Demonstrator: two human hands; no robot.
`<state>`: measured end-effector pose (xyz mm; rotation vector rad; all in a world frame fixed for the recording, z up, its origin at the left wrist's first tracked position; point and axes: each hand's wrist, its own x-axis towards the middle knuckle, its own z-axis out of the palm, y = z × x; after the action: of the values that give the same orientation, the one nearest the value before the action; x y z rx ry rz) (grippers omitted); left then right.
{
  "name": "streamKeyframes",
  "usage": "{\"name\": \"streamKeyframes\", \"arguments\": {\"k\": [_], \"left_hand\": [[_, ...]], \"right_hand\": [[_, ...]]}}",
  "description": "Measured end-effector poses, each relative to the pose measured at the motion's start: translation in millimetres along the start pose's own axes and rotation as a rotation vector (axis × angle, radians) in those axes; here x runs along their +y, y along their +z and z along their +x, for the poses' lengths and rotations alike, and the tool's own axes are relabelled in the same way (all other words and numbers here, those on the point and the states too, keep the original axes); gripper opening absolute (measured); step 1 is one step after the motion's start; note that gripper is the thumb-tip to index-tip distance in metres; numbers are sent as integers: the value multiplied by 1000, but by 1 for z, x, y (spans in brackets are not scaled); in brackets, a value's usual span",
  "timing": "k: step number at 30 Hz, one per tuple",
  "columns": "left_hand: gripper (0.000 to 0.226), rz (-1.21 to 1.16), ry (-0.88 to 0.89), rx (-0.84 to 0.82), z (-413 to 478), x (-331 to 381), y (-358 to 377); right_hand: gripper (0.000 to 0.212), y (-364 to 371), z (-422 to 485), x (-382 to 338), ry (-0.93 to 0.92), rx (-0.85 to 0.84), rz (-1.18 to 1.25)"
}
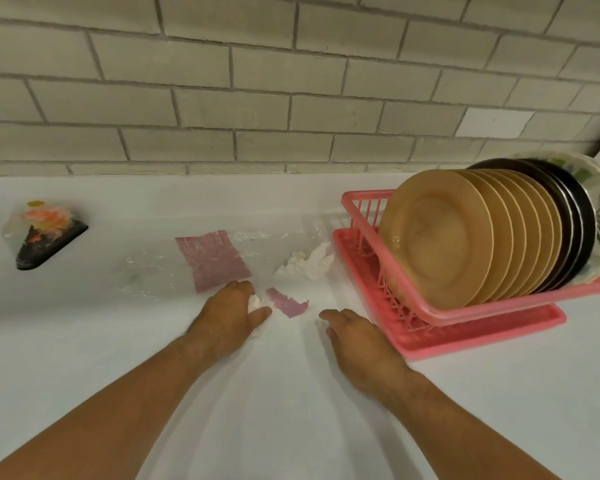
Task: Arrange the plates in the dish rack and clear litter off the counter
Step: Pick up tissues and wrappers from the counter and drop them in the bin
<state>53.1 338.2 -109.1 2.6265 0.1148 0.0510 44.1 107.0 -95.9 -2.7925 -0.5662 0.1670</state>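
Left hand (227, 318) is pinching a small white tissue scrap (255, 302), right hand (355, 337) lying slack and empty — grabbing more is probably risking dropping it

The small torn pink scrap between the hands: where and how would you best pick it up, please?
The small pink scrap lies flat on the counter, so I would pinch its jagged right end, coming from the right with the right hand, which is nearest and looks free; the left hand holds a white tissue bit.

L hand (231, 315), R hand (357, 336), forearms (118, 410) bare.
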Motion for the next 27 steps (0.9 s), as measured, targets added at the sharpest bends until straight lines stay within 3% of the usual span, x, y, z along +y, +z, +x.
{"name": "streamKeyframes", "arguments": {"k": [5, 7, 9, 16, 20, 24, 27], "left_hand": [[16, -322, -94, 171, -28, 4, -13], [11, -562, -177, 151, -37, 9, -15], [23, -711, -194, 103, -45, 17, -13], [17, -558, -34, 90, -77, 75, 4], [13, -453, -34, 85, -108, 122, 21], [51, -367, -28, -66, -144, 180, 51], [55, -381, 27, -40, -168, 225, 73]], "right_hand": [[26, -9, -16, -7, 22, 31, 158], [29, -11, -24, -7, 17, 22, 173], [30, -12, -31, -6, 26, 17, 202], [21, -22, -73, 27, 5, 11, 288], [30, -37, -111, 62, -16, 29, 300], [24, -52, -159, 114, 3, 10, 310], [13, -65, -191, 153, 3, 12, 352]]}}
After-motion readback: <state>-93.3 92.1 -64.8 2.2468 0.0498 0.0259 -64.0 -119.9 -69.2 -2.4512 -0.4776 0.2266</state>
